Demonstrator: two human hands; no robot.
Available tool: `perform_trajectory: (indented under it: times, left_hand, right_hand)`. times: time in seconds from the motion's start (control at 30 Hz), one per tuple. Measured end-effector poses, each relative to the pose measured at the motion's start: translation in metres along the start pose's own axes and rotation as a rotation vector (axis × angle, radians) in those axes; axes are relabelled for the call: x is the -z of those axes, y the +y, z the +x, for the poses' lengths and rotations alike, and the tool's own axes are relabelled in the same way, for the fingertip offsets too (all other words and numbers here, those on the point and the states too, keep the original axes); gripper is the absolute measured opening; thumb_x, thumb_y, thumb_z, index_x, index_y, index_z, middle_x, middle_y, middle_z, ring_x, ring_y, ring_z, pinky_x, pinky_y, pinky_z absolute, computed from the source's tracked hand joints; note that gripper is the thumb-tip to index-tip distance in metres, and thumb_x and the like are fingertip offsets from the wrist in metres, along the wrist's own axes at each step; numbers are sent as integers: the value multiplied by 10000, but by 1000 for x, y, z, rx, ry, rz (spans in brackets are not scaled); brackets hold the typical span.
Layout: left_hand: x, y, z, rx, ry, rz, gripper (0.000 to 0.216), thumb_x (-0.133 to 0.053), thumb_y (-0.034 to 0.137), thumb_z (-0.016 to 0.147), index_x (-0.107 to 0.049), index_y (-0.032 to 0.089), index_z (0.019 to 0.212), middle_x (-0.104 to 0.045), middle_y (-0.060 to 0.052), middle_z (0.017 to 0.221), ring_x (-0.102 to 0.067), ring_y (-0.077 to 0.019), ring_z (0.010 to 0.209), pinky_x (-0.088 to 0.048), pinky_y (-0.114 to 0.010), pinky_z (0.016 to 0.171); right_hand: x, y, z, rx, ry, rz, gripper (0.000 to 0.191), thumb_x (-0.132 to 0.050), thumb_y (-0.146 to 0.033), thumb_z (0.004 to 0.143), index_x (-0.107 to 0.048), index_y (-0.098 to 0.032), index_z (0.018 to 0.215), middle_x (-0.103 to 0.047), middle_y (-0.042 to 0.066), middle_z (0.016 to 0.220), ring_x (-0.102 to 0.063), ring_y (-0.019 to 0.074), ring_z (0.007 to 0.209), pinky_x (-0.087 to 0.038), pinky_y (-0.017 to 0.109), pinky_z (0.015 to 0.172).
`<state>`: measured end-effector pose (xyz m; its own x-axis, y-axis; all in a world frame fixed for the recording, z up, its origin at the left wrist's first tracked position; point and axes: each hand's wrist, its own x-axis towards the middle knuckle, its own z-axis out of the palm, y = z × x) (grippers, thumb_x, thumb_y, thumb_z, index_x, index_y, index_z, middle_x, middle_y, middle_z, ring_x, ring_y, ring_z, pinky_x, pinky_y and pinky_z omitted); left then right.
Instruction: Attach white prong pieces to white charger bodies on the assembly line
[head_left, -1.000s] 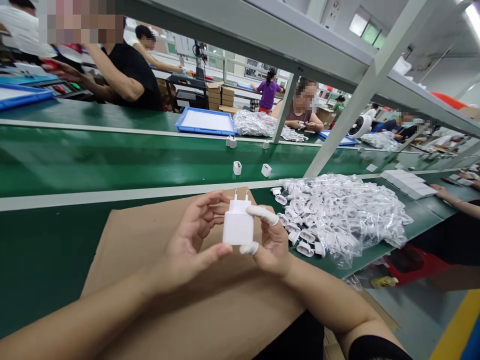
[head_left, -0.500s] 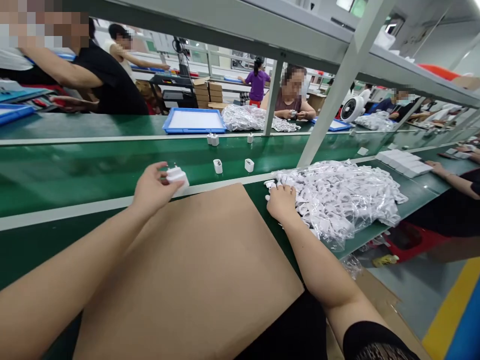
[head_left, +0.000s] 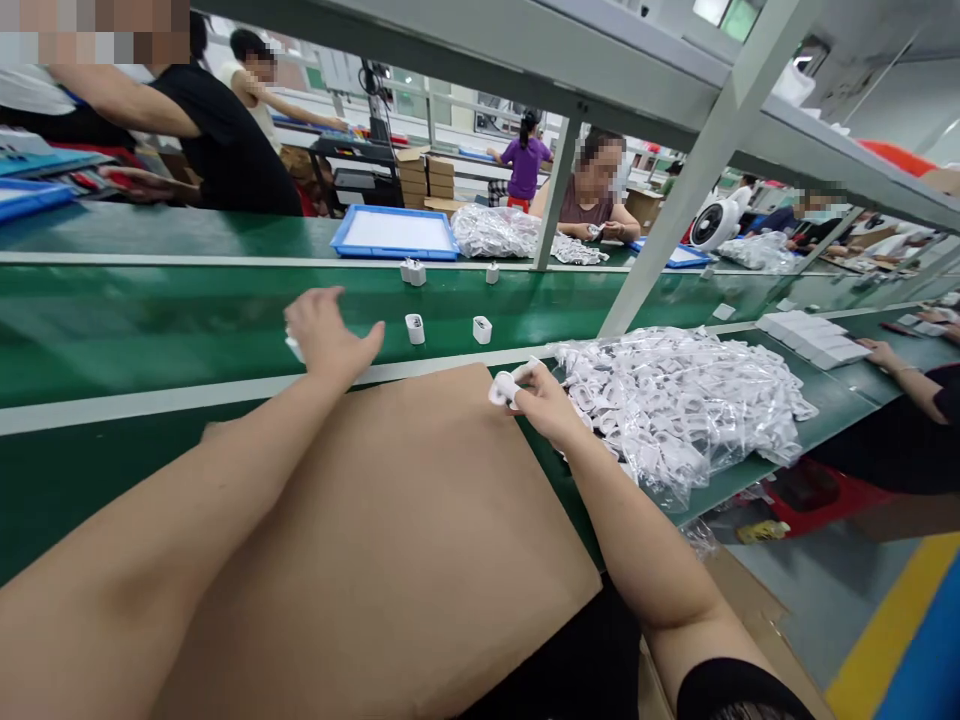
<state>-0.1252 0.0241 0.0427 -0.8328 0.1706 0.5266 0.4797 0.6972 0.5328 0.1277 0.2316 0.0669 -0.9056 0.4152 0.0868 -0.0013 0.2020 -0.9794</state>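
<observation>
My left hand reaches out over the green conveyor belt, fingers curled down over a white charger; only one edge of the charger shows under the hand. My right hand, with white finger cots, pinches a small white bagged part just off the left edge of a heap of bagged white parts. Under both forearms lies a brown cardboard sheet.
Two white chargers stand on the belt near my left hand, with others farther back. A blue tray sits across the belt. A slanted metal post rises by the heap. Other people work opposite; a neighbour's hand rests near white boxes.
The charger went from both hands in front of me out to the belt in my left hand alone. My right hand went to the heap and came back with a bagged part.
</observation>
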Motion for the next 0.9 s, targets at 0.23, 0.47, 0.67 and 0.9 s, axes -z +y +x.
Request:
perform_trajectory:
  times: [0.23,0.47,0.67,0.9]
  left_hand:
    - [-50,45,19,287,-417,14,581,-724,426,816,-641,52,1252,-679,-279,1263,-619,-451,1189,-506,-491,931]
    - [-7,51,-27,99,-469,-124,452,-679,416,835,-685,238,1250,-745,-70,1214,-686,-312,1072,-525,-369,886]
    - [41,62,-122,-176,-817,-519,437,-646,565,863,-732,243,1146,-759,-52,1036,-685,-259,882,-539,-359,774]
    - [30,51,-140,-226,-760,-676,302,-716,513,861,-736,255,1018,-724,-55,1025,-662,-261,978,-522,-390,871]
  right_hand:
    - [-3,-7,-2,-123,-128,487,537,-976,-385,508,-650,-218,900,-696,-24,780,-641,129,720,-517,272,723]
    - [-3,-9,-5,-30,-17,335,436,-931,-374,583,-721,-215,931,-710,2,821,-661,155,761,-539,304,742]
    - [-14,-3,-17,451,-4,-223,200,-691,-237,878,-755,-245,1068,-735,43,1051,-679,182,944,-555,353,902]
    - [-32,4,-25,582,-137,-575,387,-569,-61,883,-711,-249,1190,-747,56,1136,-672,205,1055,-543,366,960]
